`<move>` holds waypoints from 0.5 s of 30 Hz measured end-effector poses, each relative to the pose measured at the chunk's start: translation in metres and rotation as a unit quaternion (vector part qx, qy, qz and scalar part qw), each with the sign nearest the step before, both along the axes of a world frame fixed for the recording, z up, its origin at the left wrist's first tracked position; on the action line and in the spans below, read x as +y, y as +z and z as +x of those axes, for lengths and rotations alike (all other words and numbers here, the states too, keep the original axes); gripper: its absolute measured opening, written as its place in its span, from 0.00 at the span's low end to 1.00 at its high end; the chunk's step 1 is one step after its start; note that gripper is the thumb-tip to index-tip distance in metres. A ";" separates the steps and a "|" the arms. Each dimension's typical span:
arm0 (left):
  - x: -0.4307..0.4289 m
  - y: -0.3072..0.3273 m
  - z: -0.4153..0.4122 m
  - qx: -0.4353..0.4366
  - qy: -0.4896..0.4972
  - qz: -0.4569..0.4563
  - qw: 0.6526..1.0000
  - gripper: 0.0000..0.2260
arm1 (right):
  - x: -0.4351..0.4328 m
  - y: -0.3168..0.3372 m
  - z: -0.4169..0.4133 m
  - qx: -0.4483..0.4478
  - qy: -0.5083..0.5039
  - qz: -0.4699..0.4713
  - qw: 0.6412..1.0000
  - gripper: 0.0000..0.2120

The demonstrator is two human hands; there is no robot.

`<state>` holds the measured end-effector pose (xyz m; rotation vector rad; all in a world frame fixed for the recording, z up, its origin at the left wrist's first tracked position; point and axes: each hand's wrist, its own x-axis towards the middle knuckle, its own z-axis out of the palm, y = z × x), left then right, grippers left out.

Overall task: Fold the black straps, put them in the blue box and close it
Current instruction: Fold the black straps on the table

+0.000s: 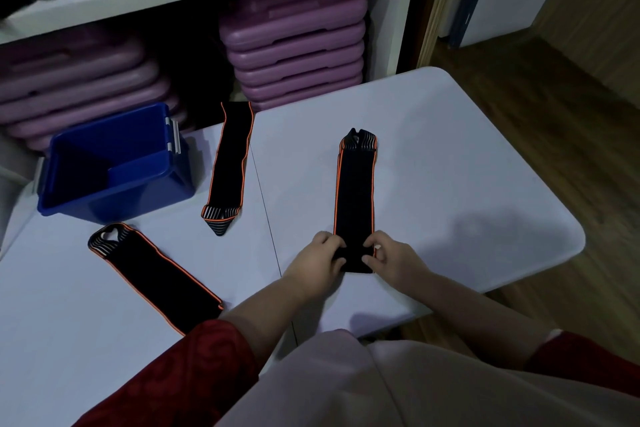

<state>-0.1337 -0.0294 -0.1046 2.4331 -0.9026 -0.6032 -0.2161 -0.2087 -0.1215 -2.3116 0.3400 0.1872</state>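
Three black straps with orange edges lie flat on the white table (450, 156). The middle-right strap (355, 191) runs away from me, and its near end is pinched from both sides by my left hand (320, 258) and my right hand (388, 255). A second strap (229, 163) lies beside the open blue box (114, 163), its far end hanging over the table's back edge. The third strap (154, 276) lies diagonally at the near left, partly under my left sleeve. The blue box holds no straps, and no lid is in view.
Stacks of purple cases (294, 45) fill the white shelf unit behind the table. Wooden floor (554, 107) lies to the right past the table's rounded corner. My red sleeves and light-coloured lap fill the bottom of the view.
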 end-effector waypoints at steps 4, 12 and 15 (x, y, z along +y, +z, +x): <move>-0.001 -0.002 -0.002 -0.010 -0.024 0.040 0.999 0.23 | 0.000 -0.003 0.010 0.047 -0.022 -0.005 0.999 0.11; 0.001 -0.009 -0.003 -0.093 -0.110 0.094 0.985 0.27 | 0.005 -0.003 0.005 -0.049 0.052 -0.093 0.993 0.15; 0.002 -0.011 0.000 -0.084 -0.115 0.078 0.987 0.26 | 0.006 -0.001 -0.007 -0.054 0.116 -0.067 0.990 0.23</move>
